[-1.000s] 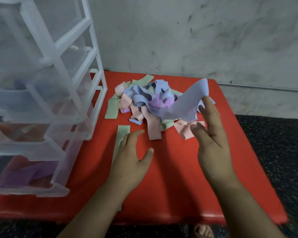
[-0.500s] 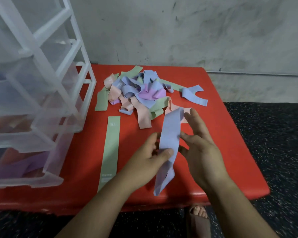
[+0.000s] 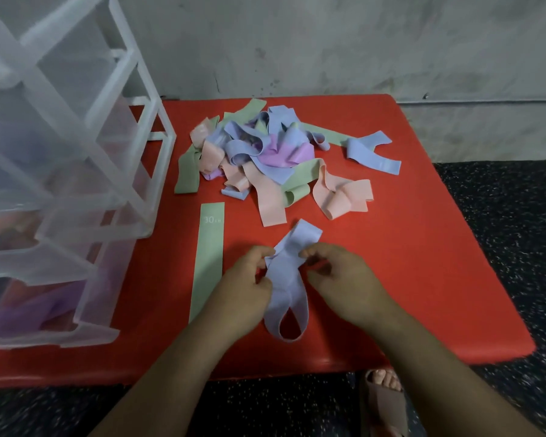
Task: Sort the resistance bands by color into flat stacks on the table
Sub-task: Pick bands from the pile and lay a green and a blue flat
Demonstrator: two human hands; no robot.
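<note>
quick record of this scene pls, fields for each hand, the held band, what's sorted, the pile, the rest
left hand: pinches left edge of the blue band
right hand: pinches its right edge
held band: twisted loop, not flat yet
sorted: one green band flat on the red table, left of the hands
pile: green, blue, pink and purple bands tangled, far side
rest: clear drawer unit at table's left

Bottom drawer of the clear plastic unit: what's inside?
Through the frosted front of the bottom drawer, purple bands show, loosely heaped. Their count, and anything beneath or behind them, is hidden by the haze.
</note>
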